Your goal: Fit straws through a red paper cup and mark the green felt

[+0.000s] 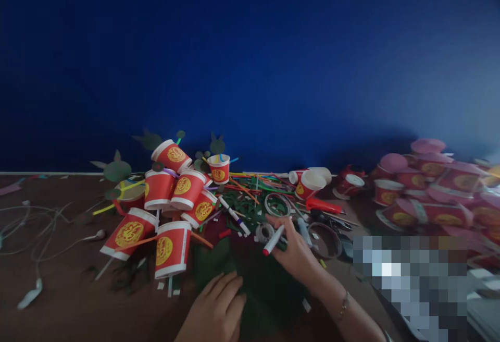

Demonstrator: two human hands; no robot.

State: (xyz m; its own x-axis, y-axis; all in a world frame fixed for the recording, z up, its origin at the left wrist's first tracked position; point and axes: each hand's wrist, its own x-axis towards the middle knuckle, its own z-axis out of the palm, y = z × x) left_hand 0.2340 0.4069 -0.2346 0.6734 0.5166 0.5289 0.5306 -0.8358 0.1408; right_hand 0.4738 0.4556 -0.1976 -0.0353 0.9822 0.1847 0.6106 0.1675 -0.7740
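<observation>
My left hand [219, 303] lies with its fingers resting on a dark green sheet [269, 292] at the near edge of the table. Between the fingers of my right hand [295, 251] is a white marker [275, 239] with a red end that points down and left, above the sheet. A small tape roll [265, 232] sits just behind the marker. Farther back lies a second white marker [234, 216] with a purple band. Red paper cups [172, 251] with yellow emblems are heaped left of my hands, several with straws and green paper pieces attached.
Coloured straws [253, 185] and green scraps [246, 204] litter the middle. A red-handled tool [324, 205] and a large tape roll [325, 240] lie on the right. Pink-topped cups [437, 185] are piled far right. White earphones [31, 295] lie left. A blue wall [250, 71] stands behind.
</observation>
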